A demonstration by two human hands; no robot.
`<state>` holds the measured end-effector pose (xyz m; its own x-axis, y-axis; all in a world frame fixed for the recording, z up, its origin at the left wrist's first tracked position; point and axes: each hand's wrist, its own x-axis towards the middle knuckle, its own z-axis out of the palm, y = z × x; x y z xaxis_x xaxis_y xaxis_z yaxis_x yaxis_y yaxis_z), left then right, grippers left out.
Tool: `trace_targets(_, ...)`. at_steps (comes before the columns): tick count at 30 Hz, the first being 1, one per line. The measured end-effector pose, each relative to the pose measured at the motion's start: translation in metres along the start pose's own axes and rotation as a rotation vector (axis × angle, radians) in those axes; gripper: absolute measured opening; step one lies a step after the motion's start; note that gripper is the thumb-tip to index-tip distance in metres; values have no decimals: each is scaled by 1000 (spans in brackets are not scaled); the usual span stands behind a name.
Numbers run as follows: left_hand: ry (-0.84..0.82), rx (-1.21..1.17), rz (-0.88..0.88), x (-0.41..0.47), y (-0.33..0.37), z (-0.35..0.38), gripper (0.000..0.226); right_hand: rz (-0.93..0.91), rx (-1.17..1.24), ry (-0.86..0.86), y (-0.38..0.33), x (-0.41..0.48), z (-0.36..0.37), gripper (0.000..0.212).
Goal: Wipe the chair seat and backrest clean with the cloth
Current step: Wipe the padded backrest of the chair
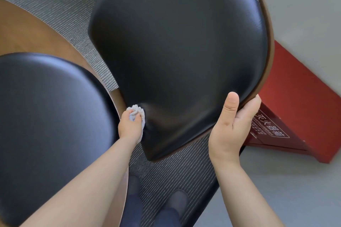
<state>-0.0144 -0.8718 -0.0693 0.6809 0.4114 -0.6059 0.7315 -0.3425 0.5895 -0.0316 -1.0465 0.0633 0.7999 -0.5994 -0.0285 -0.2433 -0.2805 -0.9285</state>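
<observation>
The chair's black padded backrest (177,46) fills the middle of the head view, edged by a brown wooden shell. Its black seat (51,116) bulges at the lower left. My left hand (130,127) is shut on a small white cloth (137,111) and presses it against the backrest's lower left edge, near the gap to the seat. My right hand (228,127) grips the backrest's rim at the lower right, thumb on the black padding, fingers behind the wooden shell.
A red fire-extinguisher box (295,112) stands against the pale wall at the right. Dark ribbed carpet (177,171) lies below the chair, with my two dark shoes (175,201) on it. A curved brown wooden surface (27,31) shows at the left.
</observation>
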Motion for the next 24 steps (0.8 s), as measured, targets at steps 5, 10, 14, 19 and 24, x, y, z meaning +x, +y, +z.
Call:
trace_targets(5, 48, 131, 133, -5, 0, -12, 12, 37, -5, -11, -5, 0, -1, 74)
trace_targets(10, 86, 39, 365, -24, 59, -32, 5, 129, -12, -102, -18, 0, -9, 74)
trace_targets(14, 73, -42, 604, -53, 139, -50, 8, 214, -3, -137, -26, 0, -13, 81)
trace_targets(19, 39, -158, 775, -88, 214, -59, 10, 333, 21, -225, -37, 4, -22, 77)
trace_targets(24, -6, -153, 875, -110, 257, -48, 16, 377, 73, -286, -49, 5, -28, 68)
